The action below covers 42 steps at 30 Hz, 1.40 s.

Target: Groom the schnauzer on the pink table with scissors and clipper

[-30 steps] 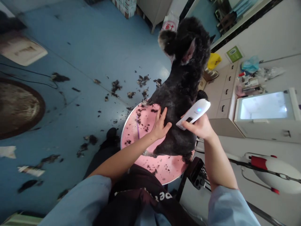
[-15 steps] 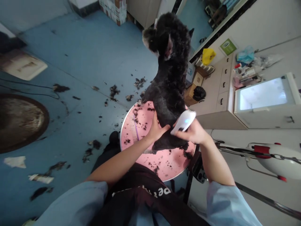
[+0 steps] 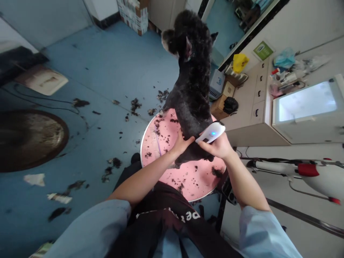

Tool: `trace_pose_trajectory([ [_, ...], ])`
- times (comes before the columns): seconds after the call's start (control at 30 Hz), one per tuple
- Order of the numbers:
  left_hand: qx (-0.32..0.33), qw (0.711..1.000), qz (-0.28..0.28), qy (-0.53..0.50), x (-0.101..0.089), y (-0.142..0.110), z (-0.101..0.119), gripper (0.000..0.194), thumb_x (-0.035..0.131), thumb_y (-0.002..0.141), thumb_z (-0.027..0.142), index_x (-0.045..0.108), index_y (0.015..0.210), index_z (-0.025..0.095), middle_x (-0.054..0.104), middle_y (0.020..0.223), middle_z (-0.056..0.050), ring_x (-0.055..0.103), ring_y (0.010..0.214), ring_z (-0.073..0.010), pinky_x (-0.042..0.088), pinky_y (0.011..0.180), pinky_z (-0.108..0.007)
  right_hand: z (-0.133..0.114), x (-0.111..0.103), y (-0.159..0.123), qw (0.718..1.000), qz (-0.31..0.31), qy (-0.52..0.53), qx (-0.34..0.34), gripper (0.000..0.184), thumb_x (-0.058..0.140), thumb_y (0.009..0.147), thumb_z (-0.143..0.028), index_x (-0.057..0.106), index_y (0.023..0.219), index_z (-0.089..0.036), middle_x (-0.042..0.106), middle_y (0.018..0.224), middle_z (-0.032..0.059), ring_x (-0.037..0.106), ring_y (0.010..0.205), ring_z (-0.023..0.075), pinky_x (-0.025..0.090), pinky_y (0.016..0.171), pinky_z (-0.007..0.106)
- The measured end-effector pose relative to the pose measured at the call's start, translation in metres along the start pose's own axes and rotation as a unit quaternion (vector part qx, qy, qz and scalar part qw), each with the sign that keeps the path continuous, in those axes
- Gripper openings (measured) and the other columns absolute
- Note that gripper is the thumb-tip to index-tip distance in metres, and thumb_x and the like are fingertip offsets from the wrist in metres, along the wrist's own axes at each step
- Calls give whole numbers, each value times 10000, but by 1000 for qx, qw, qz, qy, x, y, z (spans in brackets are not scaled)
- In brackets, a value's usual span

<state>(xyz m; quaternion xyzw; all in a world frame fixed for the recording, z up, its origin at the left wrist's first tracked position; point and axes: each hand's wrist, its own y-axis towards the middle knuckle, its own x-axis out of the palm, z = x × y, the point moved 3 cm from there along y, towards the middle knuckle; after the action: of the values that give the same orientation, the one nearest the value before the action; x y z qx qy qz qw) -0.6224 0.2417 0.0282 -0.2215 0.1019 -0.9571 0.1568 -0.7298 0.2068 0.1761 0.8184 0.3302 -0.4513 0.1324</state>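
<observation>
A black dog (image 3: pixel 192 93) stands on a round pink table (image 3: pixel 200 190), its head turned toward the far left. Its back looks clipped short, while curlier fur covers the neck and right side. My left hand (image 3: pixel 180 144) holds the dog's hindquarters from the left, thumb across the rump and fingers against its side. Wrapped in my right hand (image 3: pixel 220 145) is a white hair clipper (image 3: pixel 213 132) with a lit blue light, close to the dog's right hip. Whether its blade touches the fur I cannot tell. A purple-backed comb (image 3: pixel 157 141) lies on the table's left part.
Hair tufts (image 3: pixel 135 104) are scattered on the blue floor and the table. At right stand a drawer cabinet (image 3: pixel 258 96), a lit glass-fronted box (image 3: pixel 307 104) and a white-and-red device on an arm (image 3: pixel 309 170). A brown-rimmed round object (image 3: pixel 32 139) lies at left.
The view has shifted slightly, so the surroundings sit further right. Both hands keep their hold; the clipper stays by the dog's right hip, now less blurred.
</observation>
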Motion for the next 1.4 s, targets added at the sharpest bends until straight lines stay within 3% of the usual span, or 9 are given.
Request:
trace_pose_trajectory([
  [0.17, -33, 999, 0, -17, -4, -6, -6, 755, 737, 775, 443, 365, 1382, 190, 588, 1281, -165, 603, 1162, -268, 485, 1005, -456, -1, 26, -33, 994, -95, -6, -50, 277, 707, 756, -325, 660, 1005, -213, 739, 924, 75, 707, 785, 231, 563, 696, 345],
  [0.33, -25, 999, -29, 11, -1, -5, -8, 760, 769, 745, 445, 398, 1354, 182, 588, 1297, -174, 601, 1173, -280, 486, 1004, -459, 11, -1, -39, 993, 53, 107, 10, 333, 691, 812, -431, 652, 1060, -212, 722, 1048, 96, 703, 870, 223, 589, 747, 375],
  [0.5, -28, 999, 5, 36, -1, -6, -8, 693, 744, 765, 460, 434, 1303, 152, 599, 1287, -192, 627, 1143, -274, 492, 997, -438, 10, 29, -69, 992, -20, 121, 19, 344, 737, 777, -364, 646, 1078, -223, 714, 1104, 100, 700, 962, 237, 575, 874, 418],
  [0.63, 21, 998, -30, 56, 3, -14, 2, 750, 776, 742, 422, 395, 1342, 183, 573, 1335, -175, 586, 1218, -272, 444, 1063, -447, 18, 25, -85, 974, 93, 200, 51, 349, 709, 791, -469, 649, 1044, -237, 703, 1126, 94, 677, 1032, 243, 583, 865, 414],
  [0.7, 27, 996, -7, 89, 4, -17, 7, 738, 782, 743, 398, 405, 1342, 188, 576, 1337, -167, 569, 1244, -275, 418, 1088, -445, 27, 6, -76, 958, 172, 218, 69, 391, 695, 781, -538, 660, 1014, -227, 712, 1055, 82, 686, 935, 232, 601, 762, 385],
  [0.8, -1, 988, 62, 139, 4, -18, 8, 681, 737, 786, 437, 430, 1328, 163, 586, 1328, -184, 578, 1234, -290, 424, 1073, -449, 34, -5, -57, 965, 146, 200, 83, 413, 756, 716, -516, 674, 958, -192, 717, 880, 59, 684, 762, 210, 595, 679, 352],
  [0.97, 10, 981, 111, 160, 1, -10, 4, 704, 712, 779, 539, 460, 1315, 158, 609, 1313, -187, 591, 1223, -299, 440, 1049, -444, 34, 20, -59, 981, 73, 181, 24, 390, 783, 693, -461, 661, 955, -198, 721, 884, 62, 689, 737, 214, 592, 705, 370],
  [1.13, -2, 971, 160, 177, -2, -8, 4, 793, 751, 720, 579, 455, 1318, 150, 602, 1325, -203, 589, 1225, -327, 437, 1047, -461, 45, 33, -57, 952, 175, 247, 44, 379, 701, 764, -503, 657, 956, -180, 730, 864, 81, 707, 763, 247, 593, 697, 377],
  [1.4, 19, 959, 192, 205, -5, -13, 14, 752, 756, 736, 522, 443, 1301, 136, 575, 1330, -233, 573, 1238, -334, 428, 1052, -488, 49, 61, -70, 959, 170, 220, -49, 340, 715, 764, -444, 627, 1009, -225, 710, 1044, 111, 695, 941, 272, 563, 870, 441],
])
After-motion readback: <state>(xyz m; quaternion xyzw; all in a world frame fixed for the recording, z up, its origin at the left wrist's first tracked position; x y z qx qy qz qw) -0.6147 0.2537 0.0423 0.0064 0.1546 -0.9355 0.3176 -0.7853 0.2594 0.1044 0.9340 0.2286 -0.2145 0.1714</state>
